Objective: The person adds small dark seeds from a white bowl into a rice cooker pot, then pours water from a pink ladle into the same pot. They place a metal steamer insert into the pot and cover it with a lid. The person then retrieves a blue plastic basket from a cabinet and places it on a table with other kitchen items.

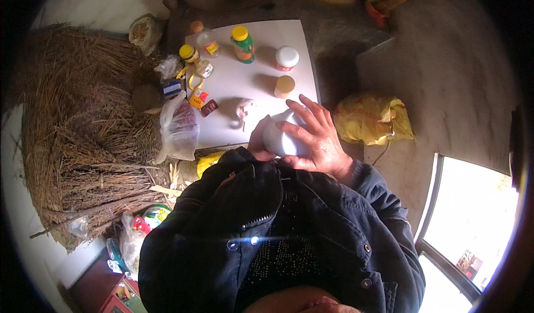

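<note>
A white rounded container (273, 138) is held between my two hands close to my chest. My left hand (259, 140) grips its left side, partly hidden behind it. Over its right side and top lie the spread fingers of my right hand (319, 138). Just beyond, on a white board (225, 77), stand a tan cylindrical container (285, 86) and a white-lidded jar (287, 58). Farther off is a green bottle with a yellow cap (243, 45). A small pale object (245, 110), its kind unclear, lies left of the held container.
Left on the board are a clear plastic jar (208, 43), a yellow-lidded jar (190, 53), a small bottle (205, 68) and small packets (198, 98). A clear plastic bag (179, 125) overlaps its edge. Dry straw (91, 138) is piled left; a yellow plastic bag (371, 119) sits right.
</note>
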{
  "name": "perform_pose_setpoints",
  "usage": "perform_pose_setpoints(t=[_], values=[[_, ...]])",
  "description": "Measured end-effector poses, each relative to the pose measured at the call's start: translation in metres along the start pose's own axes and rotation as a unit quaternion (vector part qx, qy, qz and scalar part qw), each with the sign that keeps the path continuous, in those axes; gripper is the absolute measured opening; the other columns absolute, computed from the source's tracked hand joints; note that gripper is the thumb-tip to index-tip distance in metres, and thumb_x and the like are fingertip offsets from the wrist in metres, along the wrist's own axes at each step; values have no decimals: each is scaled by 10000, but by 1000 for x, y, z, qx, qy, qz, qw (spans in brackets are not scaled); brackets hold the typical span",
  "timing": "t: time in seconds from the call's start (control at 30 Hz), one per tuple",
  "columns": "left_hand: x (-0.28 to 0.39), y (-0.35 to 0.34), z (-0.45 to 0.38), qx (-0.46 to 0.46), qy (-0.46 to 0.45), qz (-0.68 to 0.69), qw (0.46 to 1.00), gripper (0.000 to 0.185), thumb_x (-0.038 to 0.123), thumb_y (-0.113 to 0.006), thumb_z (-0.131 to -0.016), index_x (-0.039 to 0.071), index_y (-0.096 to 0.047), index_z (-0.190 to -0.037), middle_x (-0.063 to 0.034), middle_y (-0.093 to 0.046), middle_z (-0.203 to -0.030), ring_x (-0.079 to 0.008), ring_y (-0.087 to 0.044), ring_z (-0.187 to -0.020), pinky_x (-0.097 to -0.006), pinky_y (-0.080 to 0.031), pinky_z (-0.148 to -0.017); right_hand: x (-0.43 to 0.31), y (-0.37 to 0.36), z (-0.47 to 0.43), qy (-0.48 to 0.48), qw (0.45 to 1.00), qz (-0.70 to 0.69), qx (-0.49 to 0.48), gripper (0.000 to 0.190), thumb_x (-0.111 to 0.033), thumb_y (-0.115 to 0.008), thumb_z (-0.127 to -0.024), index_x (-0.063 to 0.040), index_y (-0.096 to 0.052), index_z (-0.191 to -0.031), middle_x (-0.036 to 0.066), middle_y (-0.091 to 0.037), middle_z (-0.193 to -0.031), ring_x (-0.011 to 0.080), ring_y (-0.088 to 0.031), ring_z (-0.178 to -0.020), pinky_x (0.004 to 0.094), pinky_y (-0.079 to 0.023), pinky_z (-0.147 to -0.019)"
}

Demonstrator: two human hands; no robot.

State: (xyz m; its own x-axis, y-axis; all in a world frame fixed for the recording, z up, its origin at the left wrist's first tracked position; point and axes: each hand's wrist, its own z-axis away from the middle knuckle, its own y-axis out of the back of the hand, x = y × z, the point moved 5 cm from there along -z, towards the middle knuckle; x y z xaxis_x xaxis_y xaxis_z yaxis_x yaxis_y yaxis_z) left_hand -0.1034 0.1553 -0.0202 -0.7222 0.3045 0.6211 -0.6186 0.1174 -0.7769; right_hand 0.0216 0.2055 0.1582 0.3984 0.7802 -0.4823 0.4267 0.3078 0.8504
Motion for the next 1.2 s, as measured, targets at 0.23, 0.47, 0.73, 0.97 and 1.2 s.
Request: perform_pose_setpoints(t=[0.23, 0.47, 0.73, 0.97, 1.2], values=[[30, -10, 20, -66, -176, -292, 938, 756, 368, -633, -879, 6, -326, -1467, -162, -430, -1475, -279, -429, -1364, -442, -330, -1162, -5, -10, -2, -31, 998, -20, 44, 582, -530, -676, -727, -250, -628, -1234, 140, -442, -1460, 430, -376, -1344, 573, -326, -1032], [-15, 24, 36, 166, -42, 100, 980, 629, 410, -475, -972, 18, -358, -1451, -159, -450, -1446, -264, -459, -1331, -439, -360, -1143, -4, -32, -17, -45, 996, -78, 30, 620, -465, -698, -687, -222, -632, -1253, 124, -430, -1493, 418, -389, -1335, 559, -333, -1043], [22, 5, 46, 81, -73, 389, 915, 605, 448, -378, -988, 59, -391, -1453, -156, -425, -1465, -304, -430, -1352, -468, -328, -1153, -17, -55, -51, -17, 994, -97, -47, 636, -435, -708, -688, -225, -632, -1283, 95, -429, -1508, 398, -367, -1366, 547, -325, -1065], [53, 26, 55, 172, -117, 282, 936, 700, 560, -323, -981, 103, -322, -1510, -176, -348, -1524, -341, -353, -1404, -508, -261, -1174, -21, -68, -97, 73, 982, -86, -150, 777, -571, -749, -746, -284, -499, -1423, 120, -249, -1595, 446, -181, -1456, 653, -220, -1123], [65, 60, 54, 192, -96, 309, 926, 757, 673, -312, -955, 167, -319, -1518, -139, -369, -1522, -335, -383, -1391, -540, -294, -1149, -24, -87, -130, 87, 970, -45, -223, 1040, -557, -827, -666, -284, -294, -1516, 173, -138, -1595, 457, -131, -1459, 675, -227, -1124]])
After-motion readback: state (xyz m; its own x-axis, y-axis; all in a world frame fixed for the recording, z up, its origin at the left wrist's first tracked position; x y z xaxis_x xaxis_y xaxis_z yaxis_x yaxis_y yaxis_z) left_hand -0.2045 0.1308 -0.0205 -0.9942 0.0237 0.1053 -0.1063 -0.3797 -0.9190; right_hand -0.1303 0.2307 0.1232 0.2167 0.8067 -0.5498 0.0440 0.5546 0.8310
